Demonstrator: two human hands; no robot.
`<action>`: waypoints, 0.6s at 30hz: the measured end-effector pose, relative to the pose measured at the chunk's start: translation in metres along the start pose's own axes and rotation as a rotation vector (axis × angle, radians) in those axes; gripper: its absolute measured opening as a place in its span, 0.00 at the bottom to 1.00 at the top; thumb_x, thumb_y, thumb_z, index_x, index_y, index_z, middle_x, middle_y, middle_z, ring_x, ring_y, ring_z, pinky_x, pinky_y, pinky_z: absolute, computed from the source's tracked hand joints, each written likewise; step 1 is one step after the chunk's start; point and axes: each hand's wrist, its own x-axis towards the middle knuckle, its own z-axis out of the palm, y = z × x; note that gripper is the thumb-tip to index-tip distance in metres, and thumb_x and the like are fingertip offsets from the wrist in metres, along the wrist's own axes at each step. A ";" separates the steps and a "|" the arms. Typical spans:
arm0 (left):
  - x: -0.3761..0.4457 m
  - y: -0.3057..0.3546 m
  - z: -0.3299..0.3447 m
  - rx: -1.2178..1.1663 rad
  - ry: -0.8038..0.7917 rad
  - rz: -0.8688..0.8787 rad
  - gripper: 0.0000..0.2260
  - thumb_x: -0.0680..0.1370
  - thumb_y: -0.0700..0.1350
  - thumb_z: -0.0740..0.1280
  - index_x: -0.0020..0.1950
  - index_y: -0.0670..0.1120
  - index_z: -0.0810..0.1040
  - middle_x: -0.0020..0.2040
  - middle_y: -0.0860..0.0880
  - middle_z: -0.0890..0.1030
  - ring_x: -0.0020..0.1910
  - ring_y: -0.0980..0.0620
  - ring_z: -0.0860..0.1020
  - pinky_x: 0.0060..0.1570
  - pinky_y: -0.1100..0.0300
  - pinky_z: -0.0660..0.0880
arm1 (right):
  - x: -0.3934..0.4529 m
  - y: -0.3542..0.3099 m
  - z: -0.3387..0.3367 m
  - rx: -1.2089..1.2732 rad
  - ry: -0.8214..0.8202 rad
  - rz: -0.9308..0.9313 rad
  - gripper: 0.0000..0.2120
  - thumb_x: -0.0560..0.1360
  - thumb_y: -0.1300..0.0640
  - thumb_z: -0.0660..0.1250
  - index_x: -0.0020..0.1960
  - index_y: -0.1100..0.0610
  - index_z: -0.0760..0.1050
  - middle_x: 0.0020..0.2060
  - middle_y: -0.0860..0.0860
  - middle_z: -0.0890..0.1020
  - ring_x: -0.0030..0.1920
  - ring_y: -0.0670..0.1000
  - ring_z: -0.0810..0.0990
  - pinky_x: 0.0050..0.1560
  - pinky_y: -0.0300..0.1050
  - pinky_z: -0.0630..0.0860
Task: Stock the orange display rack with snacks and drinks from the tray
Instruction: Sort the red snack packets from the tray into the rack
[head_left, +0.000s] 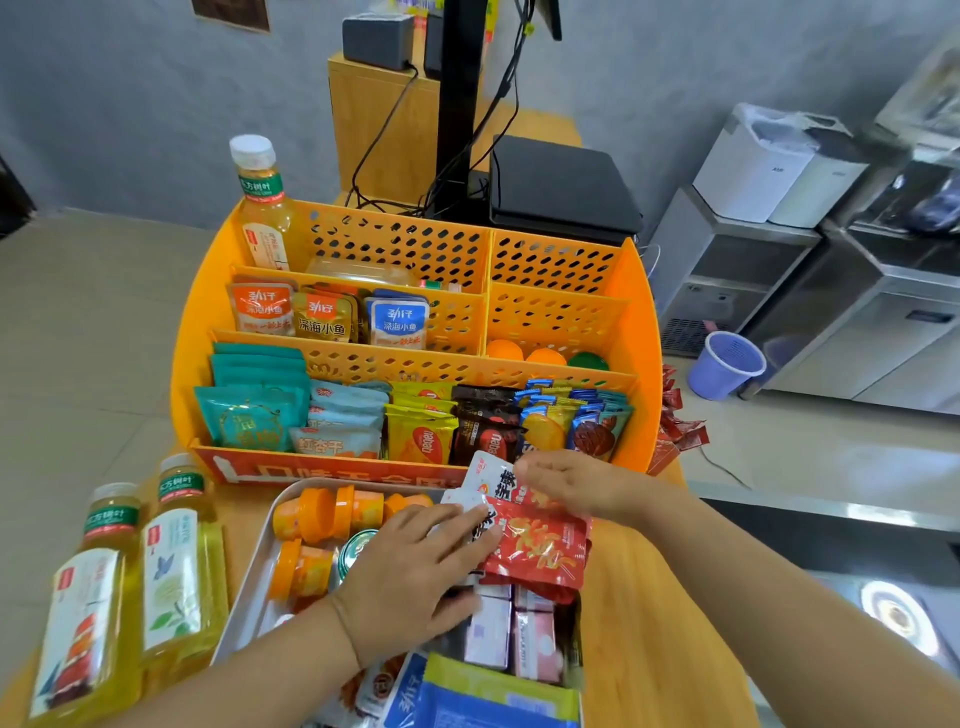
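Note:
The orange display rack (618, 291) stands on the wooden counter, its front row packed with snack packets, fish packets in the middle left tier, one tea bottle (262, 208) upright at the back left. In front lies the metal tray (244, 603) with orange jelly cups (332, 512), pink boxes and packets. Over the tray, both hands hold a bunch of red and white snack packets (535, 545). My left hand (410, 577) grips their left edge; my right hand (576, 480) pinches the top near the rack's front lip.
Two yellow tea bottles (130, 577) stand left of the tray. Red packets (675, 431) lie to the right of the rack. Behind the rack are a black device (561, 187) and a monitor stand with cables. A purple bin (724, 364) sits on the floor at right.

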 end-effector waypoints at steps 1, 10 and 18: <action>0.000 -0.001 0.001 0.021 0.002 0.013 0.23 0.78 0.57 0.65 0.70 0.50 0.74 0.67 0.48 0.77 0.62 0.47 0.74 0.58 0.51 0.74 | 0.001 -0.001 -0.002 -0.042 -0.059 0.013 0.21 0.74 0.38 0.68 0.61 0.48 0.74 0.56 0.47 0.81 0.54 0.49 0.82 0.58 0.50 0.78; 0.009 -0.007 0.012 0.078 0.123 0.030 0.22 0.73 0.43 0.73 0.66 0.49 0.74 0.49 0.47 0.76 0.47 0.49 0.71 0.44 0.56 0.73 | 0.003 -0.004 0.007 -0.069 -0.184 0.061 0.37 0.61 0.51 0.82 0.64 0.42 0.67 0.53 0.43 0.81 0.51 0.44 0.83 0.52 0.44 0.82; 0.013 0.002 0.000 -0.124 0.118 -0.249 0.35 0.66 0.58 0.75 0.68 0.50 0.67 0.62 0.49 0.69 0.62 0.49 0.67 0.60 0.52 0.68 | -0.012 -0.011 0.022 -0.203 -0.046 0.010 0.46 0.62 0.53 0.80 0.72 0.44 0.59 0.56 0.42 0.78 0.51 0.44 0.80 0.49 0.44 0.81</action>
